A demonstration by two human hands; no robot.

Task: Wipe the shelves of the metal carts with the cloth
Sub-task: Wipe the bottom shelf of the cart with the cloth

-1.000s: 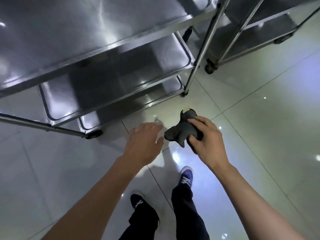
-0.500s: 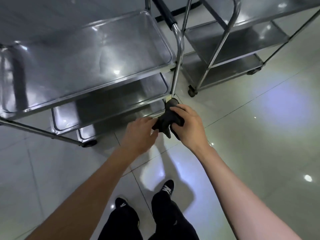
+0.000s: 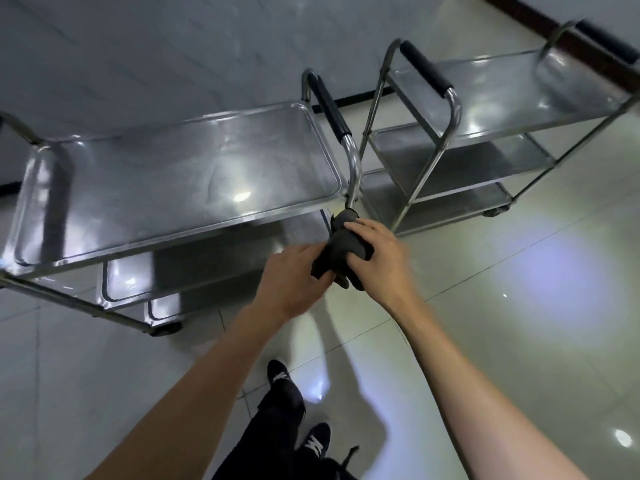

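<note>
A dark grey cloth (image 3: pixel 341 242) is bunched up between both my hands, in front of the near right corner of a three-shelf steel cart (image 3: pixel 173 174). My right hand (image 3: pixel 379 261) grips the cloth from the right with its fingers curled over the top. My left hand (image 3: pixel 294 282) holds the cloth's lower left edge. The cart's bare, shiny top shelf fills the left half of the view. A second steel cart (image 3: pixel 485 133) with three shelves stands to the right of the first.
Each cart has a tubular handle with a black grip (image 3: pixel 330 109) at its end. The handle post of the left cart rises just behind the cloth. Glossy pale floor tiles (image 3: pixel 519 306) spread to the right. My feet in dark shoes (image 3: pixel 280 375) are below.
The view has risen from the lower shelves to the carts' tops. My left hand has closed in and taken hold of the cloth that my right hand was holding alone.
</note>
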